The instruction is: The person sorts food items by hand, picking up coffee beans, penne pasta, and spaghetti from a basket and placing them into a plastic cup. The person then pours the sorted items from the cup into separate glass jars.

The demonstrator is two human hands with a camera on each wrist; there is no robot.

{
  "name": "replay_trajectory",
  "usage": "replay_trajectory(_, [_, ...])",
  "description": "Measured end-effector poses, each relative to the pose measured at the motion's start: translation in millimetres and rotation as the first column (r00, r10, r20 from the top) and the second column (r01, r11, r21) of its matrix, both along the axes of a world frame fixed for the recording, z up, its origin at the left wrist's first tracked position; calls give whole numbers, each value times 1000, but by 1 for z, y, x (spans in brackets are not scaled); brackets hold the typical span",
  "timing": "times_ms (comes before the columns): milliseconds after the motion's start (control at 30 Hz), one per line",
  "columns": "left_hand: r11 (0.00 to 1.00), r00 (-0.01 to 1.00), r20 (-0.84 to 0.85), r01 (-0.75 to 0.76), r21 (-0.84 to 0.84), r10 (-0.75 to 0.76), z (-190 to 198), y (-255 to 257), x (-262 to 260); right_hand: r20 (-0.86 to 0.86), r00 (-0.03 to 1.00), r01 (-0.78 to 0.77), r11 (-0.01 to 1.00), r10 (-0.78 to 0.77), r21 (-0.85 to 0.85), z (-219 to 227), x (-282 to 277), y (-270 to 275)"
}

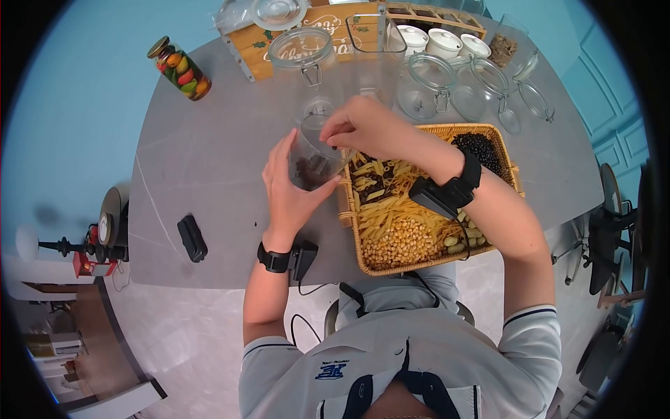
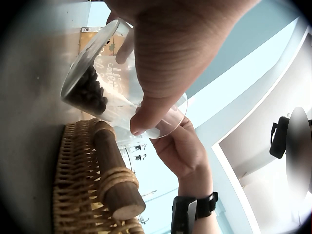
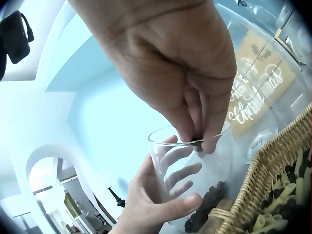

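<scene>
My left hand (image 1: 285, 199) grips a clear glass cup (image 2: 117, 105), its thumb and fingers around opposite sides. Dark brown bean-like pieces (image 2: 88, 92) lie gathered in the bottom of the cup. Over the cup's mouth my right hand (image 1: 370, 129) pinches a small dark piece (image 3: 196, 144), fingertips right at the rim. Beneath my right forearm is a wicker basket (image 1: 354, 241). In it lie penne mixed with dark pieces (image 1: 370, 180), thin yellow noodles, corn kernels (image 1: 398, 244), black beans (image 1: 480, 148) and pale green beans (image 1: 457, 244).
Beyond the cup stand clip-top glass jars (image 1: 301, 52), a tall clear container (image 1: 377, 59) and a wooden box (image 1: 248, 52). White lidded pots (image 1: 443, 43) line the back. At the left are a jar of colourful produce (image 1: 180, 70) and a black case (image 1: 192, 237).
</scene>
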State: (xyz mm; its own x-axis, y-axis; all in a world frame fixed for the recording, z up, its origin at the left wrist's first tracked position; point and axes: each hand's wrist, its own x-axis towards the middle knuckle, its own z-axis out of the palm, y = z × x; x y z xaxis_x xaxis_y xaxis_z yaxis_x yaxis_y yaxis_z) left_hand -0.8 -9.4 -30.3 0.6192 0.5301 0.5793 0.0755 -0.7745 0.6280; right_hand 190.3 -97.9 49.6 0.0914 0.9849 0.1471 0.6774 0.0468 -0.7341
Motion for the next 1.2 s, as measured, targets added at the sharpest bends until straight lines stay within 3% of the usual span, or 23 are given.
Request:
replay_trajectory(133, [1000, 1000, -3, -6, 2, 6, 1, 0, 0, -13, 998, -62, 997, 63, 43, -2, 5, -1])
replay_trajectory(233, [1000, 1000, 0, -9, 7, 9, -1, 2, 0, -121, 991, 59, 996, -51, 60, 0, 9, -6])
replay_trajectory(333, [996, 992, 126, -5, -90, 17, -14, 7, 3, -354, 901, 272, 962, -252, 7, 2, 25, -14])
replay_trajectory(433, [992, 954, 298, 4, -128, 35, -16, 8, 2, -196, 939, 270, 958, -284, -92, -19, 43, -23])
replay_trajectory(500, [992, 936, 351, 48, -119, -3, -15, 9, 3, 116, 977, 186, 980, -177, -75, -45, 47, -29])
replay_trajectory(533, [991, 927, 375, 69, -113, -22, -14, 9, 2, 268, 956, 142, 987, -117, -78, -55, 45, -31])
replay_trajectory(633, [973, 922, 387, 102, -208, -14, -15, 7, 2, 485, 863, 227, 966, -143, -120, -72, 31, -33])
replay_trajectory(733, [953, 902, 430, 159, -258, -34, -12, 3, 2, 628, 778, 282, 913, -37, -296, -69, 17, -31])
replay_trajectory(833, [959, 951, 307, 106, -262, -21, -6, 1, 1, 543, 835, 191, 971, -85, -142, -75, 15, -33])
replay_trajectory(933, [973, 963, 268, 86, -212, -27, -10, 4, 2, 508, 856, 162, 983, -93, -92, -78, 14, -33])
replay_trajectory(1200, [971, 974, 226, 72, -227, -19, -11, 5, 2, 489, 872, 109, 977, -6, -183, -71, 11, -25])
